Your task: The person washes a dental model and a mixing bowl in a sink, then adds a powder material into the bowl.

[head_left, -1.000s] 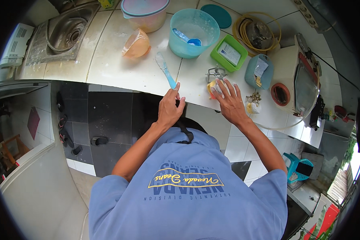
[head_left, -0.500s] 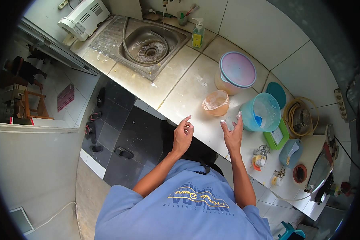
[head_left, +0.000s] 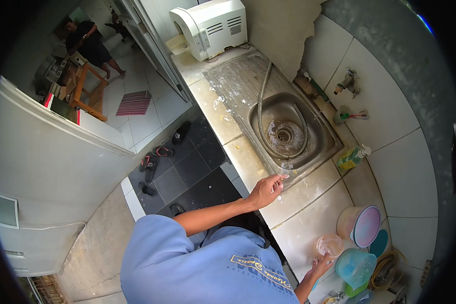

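Left hand (head_left: pixel 266 190) fingers pinched, possibly on something small, poised over stainless steel sink (head_left: pixel 289 133) rim; right hand (head_left: pixel 321 264) steadies small clear plastic cup (head_left: pixel 330 245) on counter.

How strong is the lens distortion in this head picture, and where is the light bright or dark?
Head view: strong fisheye, the counter edge bends; black corners; daylight is even on the steel sink; the left hand is sharp, the right hand near the rim is softer.

Bare counter (head_left: pixel 309 202) lies open between sink (head_left: pixel 289 134) and crowded bowls (head_left: pixel 359 228).
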